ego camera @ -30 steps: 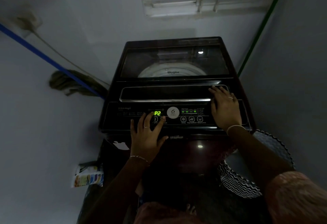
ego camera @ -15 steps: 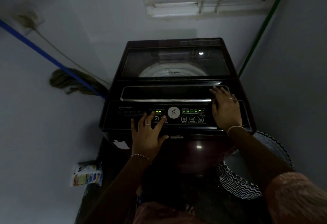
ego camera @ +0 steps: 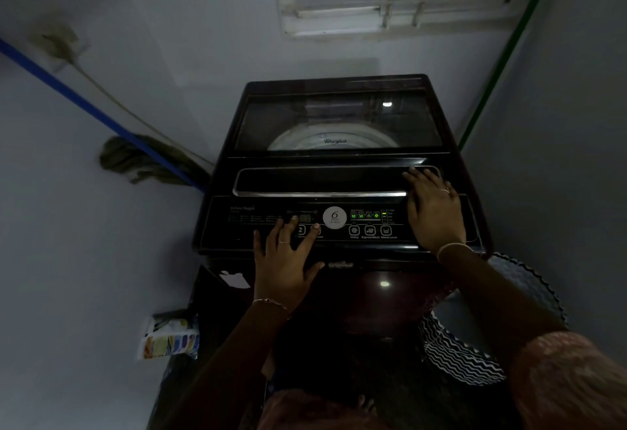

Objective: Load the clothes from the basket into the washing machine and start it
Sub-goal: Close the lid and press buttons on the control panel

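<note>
The washing machine (ego camera: 334, 124) stands with its glass lid down. The basket (ego camera: 458, 358), on the floor by its front right corner, shows no clothes in the part that can be seen. Loading therefore looks done, and starting is the step in hand.

The left hand (ego camera: 285, 266) lies on the control panel (ego camera: 237, 226), its grip wide, fingers spread and holding nothing. Its index fingertip (ego camera: 316, 226) rests on a half-hidden button just right of the 2 button (ego camera: 300, 230). The button row runs left to right along the panel's front edge, so the target lies straight under that fingertip and calls for a downward press, not a reach.

The right hand (ego camera: 436, 215) lies flat at the panel's right end, its grip also wide and empty. It is the farther hand, beyond the 3 labelled buttons (ego camera: 369, 231).
</note>
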